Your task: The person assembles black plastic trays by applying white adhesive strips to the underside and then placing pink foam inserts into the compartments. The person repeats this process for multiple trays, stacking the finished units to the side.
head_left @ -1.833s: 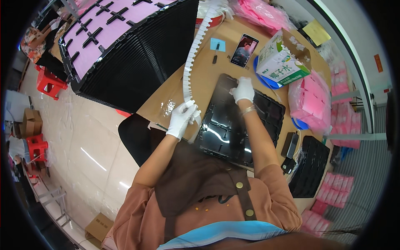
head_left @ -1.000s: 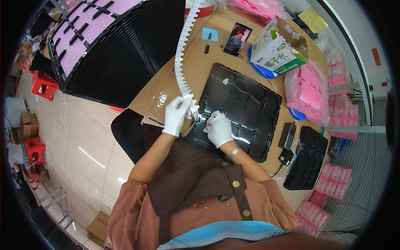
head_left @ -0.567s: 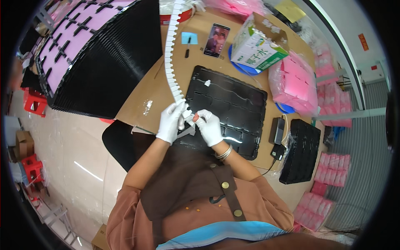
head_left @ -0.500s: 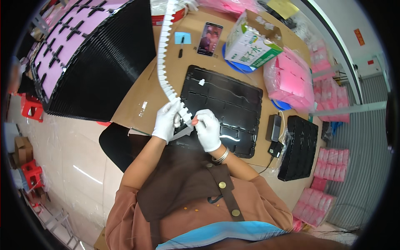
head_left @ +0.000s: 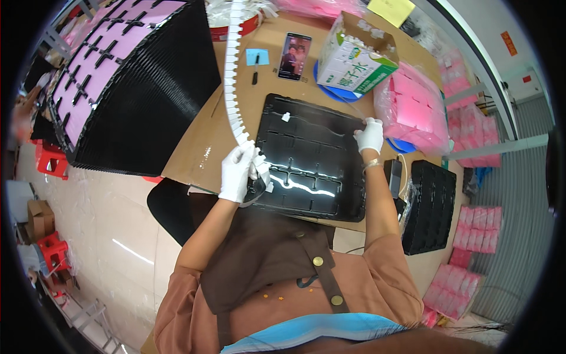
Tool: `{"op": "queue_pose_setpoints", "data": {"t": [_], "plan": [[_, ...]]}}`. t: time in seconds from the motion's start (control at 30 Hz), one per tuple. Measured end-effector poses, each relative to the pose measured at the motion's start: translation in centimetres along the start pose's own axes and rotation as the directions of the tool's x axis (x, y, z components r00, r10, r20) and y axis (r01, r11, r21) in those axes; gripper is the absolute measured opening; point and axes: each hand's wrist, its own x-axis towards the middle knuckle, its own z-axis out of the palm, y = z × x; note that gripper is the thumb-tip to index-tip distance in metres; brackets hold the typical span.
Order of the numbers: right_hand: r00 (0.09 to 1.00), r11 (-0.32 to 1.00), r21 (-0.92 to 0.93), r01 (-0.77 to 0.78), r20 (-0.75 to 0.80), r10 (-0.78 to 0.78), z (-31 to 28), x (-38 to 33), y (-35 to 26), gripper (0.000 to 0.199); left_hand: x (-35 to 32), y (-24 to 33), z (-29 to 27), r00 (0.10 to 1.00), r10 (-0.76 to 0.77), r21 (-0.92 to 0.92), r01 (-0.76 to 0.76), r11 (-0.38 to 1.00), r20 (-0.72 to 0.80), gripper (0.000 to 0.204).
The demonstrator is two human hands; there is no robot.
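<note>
a white-gloved left hand [head_left: 237, 172] pinches the near end of a long white segmented plastic strip [head_left: 232, 71] at the near-left corner of a glossy black moulded tray [head_left: 311, 156] on the cardboard-covered bench [head_left: 194, 147]. the white-gloved right hand [head_left: 370, 134], fingers curled, grips the tray's far right edge.

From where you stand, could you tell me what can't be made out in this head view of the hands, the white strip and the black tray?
- Left hand: its fingertips curl around the white strip, so the grip point is hidden.
- White strip: its far end runs off the top edge.
- Right hand: too small to tell whether it pinches anything at the black tray corner.
- Black tray: glare washes out its near pockets, and its near edge is covered by the apron.
</note>
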Motion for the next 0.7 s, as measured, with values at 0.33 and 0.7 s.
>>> {"op": "queue_pose_setpoints", "data": {"t": [0.33, 0.7], "plan": [[0.860, 0.436, 0.879, -0.193, 0.365, -0.356, -1.8, -16.3, -15.3, 0.008, -1.6, -0.8, 0.6, 0.986, 0.140, 0.214, -0.157, 0.964, 0.095, 0.025], [0.963, 0.529, 0.832, 0.165, -0.021, -0.267, -5.9, -15.4, -11.8, 0.010, -0.5, -1.9, 0.6, 0.991, 0.131, 0.068, -0.130, 0.989, -0.009, 0.026]]}}
